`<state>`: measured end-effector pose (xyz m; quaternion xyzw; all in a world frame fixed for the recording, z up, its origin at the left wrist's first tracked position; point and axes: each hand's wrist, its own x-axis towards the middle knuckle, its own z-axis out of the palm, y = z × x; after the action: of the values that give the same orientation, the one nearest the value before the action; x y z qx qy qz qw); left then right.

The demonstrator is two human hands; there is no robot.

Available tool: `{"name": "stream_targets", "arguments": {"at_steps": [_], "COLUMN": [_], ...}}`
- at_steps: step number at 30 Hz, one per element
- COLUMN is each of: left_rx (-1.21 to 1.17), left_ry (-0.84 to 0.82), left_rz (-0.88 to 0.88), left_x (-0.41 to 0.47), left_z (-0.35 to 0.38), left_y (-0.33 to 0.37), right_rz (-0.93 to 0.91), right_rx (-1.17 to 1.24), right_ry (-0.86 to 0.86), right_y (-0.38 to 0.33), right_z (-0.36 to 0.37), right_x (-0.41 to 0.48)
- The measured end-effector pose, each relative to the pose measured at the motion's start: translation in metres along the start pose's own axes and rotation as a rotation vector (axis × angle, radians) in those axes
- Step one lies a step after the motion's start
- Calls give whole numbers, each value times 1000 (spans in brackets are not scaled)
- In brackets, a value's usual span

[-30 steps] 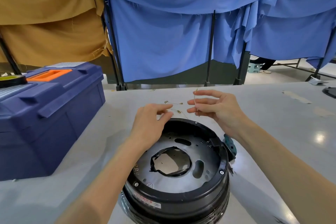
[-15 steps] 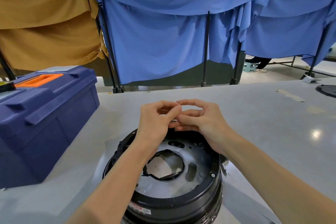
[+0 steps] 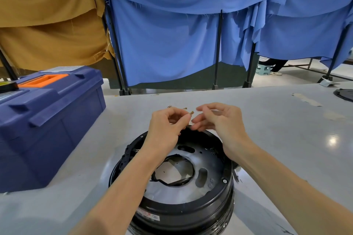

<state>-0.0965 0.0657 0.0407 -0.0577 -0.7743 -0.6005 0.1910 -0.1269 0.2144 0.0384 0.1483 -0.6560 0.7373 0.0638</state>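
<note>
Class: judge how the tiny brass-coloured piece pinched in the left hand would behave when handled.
Probably very light: the left hand holds the brass-coloured piece in a mere pinch. Likely easy to drop, being tiny. It looks thin, so perhaps bendable.

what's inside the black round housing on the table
A grey metal plate with a large centre hole and oval slots. The left forearm covers the plate's left part; whatever lies beneath the plate is hidden.

Left hand (image 3: 165,127) pinched, right hand (image 3: 221,120) loose
</note>
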Motion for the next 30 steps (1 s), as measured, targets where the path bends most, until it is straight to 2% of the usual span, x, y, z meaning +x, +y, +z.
{"name": "stream_targets", "arguments": {"at_steps": [3, 6, 9, 15, 30], "left_rx": [163, 278, 342, 383, 364], "left_ry": [-95, -227, -327, -467, -457], "left_rz": [18, 15, -6, -39, 32], "left_x": [-5, -11, -14, -19, -22], "left_z": [1, 1, 1, 1, 2], "left_y": [0, -1, -1, 2, 4], "right_rz": [-69, 30, 178, 153, 158], "right_rx": [-132, -169, -46, -56, -53], "right_ry": [103, -30, -171, -165, -161], "right_y": [5, 14, 24, 29, 32], "right_z": [-10, -15, -18, -20, -21], "right_x": [8, 10, 6, 4, 6]}}
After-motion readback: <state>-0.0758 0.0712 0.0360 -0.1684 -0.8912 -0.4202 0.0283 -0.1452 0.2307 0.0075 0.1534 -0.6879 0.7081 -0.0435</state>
